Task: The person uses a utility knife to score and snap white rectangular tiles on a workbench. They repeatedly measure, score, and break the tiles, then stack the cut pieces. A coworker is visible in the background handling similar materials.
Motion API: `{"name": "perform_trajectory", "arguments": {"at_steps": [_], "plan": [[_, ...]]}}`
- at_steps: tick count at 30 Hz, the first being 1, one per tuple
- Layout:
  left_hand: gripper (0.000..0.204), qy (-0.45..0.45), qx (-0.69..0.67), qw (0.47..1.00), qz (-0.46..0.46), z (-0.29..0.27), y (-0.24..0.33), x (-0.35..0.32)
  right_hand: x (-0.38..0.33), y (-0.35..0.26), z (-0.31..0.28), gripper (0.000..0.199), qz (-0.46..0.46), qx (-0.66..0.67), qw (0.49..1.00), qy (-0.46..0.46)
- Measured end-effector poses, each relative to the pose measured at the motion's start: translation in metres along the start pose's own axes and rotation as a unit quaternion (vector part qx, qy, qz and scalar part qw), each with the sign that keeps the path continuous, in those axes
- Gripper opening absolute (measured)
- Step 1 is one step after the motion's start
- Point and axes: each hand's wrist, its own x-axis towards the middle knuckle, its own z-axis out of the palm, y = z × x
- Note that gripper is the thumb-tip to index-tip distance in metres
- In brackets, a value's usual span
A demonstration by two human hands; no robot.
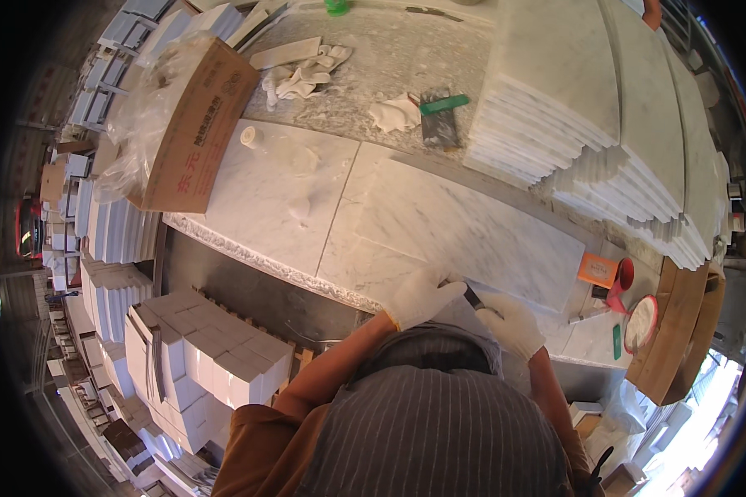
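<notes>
A thin white marble tile with grey veins [481,224] lies on the pale stone worktop [224,219] in front of me. Close to my body, at the worktop's near edge, both hands wear white knit gloves. My left hand [425,296] has its fingers closed at one end of a small dark strip-like object [473,297]. At its other end my right hand [512,323] is closed too, with a dark bit showing by the thumb. I cannot make out the object's exact kind. The cap in front hides the space beneath my hands.
Stacked marble tiles [555,74] stand at the back right. An open cardboard box with plastic [199,132] sits at left. To the right are an orange box [597,270], a red cup [622,277] and a bowl of white paste [641,321]. A green-handled scraper [444,105] lies behind.
</notes>
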Motion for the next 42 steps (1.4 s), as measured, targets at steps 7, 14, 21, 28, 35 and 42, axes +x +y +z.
{"name": "perform_trajectory", "arguments": {"at_steps": [7, 14, 21, 28, 35, 42], "plan": [[0.030, 0.044, 0.232, 0.962, 0.136, 0.004, -0.009, -0.005, -0.014, 0.011, -0.002, 0.028, 0.005, -0.031, 0.999, 0.038], [0.018, 0.148, 0.305, 0.920, 0.197, -0.020, 0.001, -0.011, -0.039, 0.053, 0.000, 0.021, 0.009, 0.003, 0.981, 0.195], [0.020, 0.092, 0.338, 0.905, 0.241, -0.017, -0.001, -0.015, -0.065, 0.086, -0.008, 0.022, 0.106, 0.109, 0.906, 0.394], [0.014, 0.076, 0.315, 0.927, 0.190, 0.008, 0.018, -0.014, -0.066, 0.090, -0.011, 0.019, 0.105, 0.014, 0.893, 0.437], [0.020, 0.118, 0.374, 0.878, 0.274, 0.024, 0.019, -0.003, -0.068, 0.084, -0.005, 0.017, 0.073, -0.041, 0.892, 0.444], [0.019, 0.058, 0.321, 0.912, 0.247, 0.025, 0.020, -0.006, -0.064, 0.078, 0.023, 0.017, -0.034, -0.084, 0.888, 0.451]]}}
